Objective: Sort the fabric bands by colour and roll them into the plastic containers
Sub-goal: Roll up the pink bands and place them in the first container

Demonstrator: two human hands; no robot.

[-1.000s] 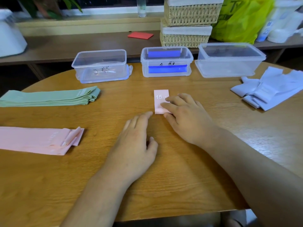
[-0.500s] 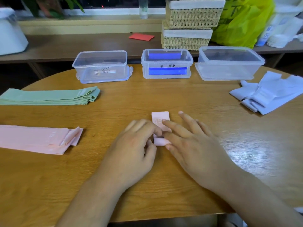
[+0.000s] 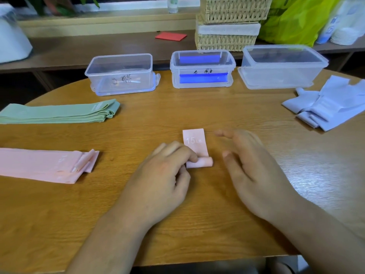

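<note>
A pink band marked "15 LB" lies in the middle of the round wooden table, its near end rolled into a small roll. My left hand pinches that rolled end with curled fingers. Just right of the band my right hand hovers with fingers loosely spread, holding nothing. A pink pile lies at the left, a green pile behind it, and a pale blue pile at the right. Three clear plastic containers stand at the back: left, middle with blue inside, right.
Behind the table runs a low bench with stacked wicker baskets, a red card, a yellow-green bag and a white object. The table's near edge curves just below my forearms.
The pink band was drawn toward me and its near end got rolled up. My left hand came onto the roll; my right hand lifted off the band and moved right.
</note>
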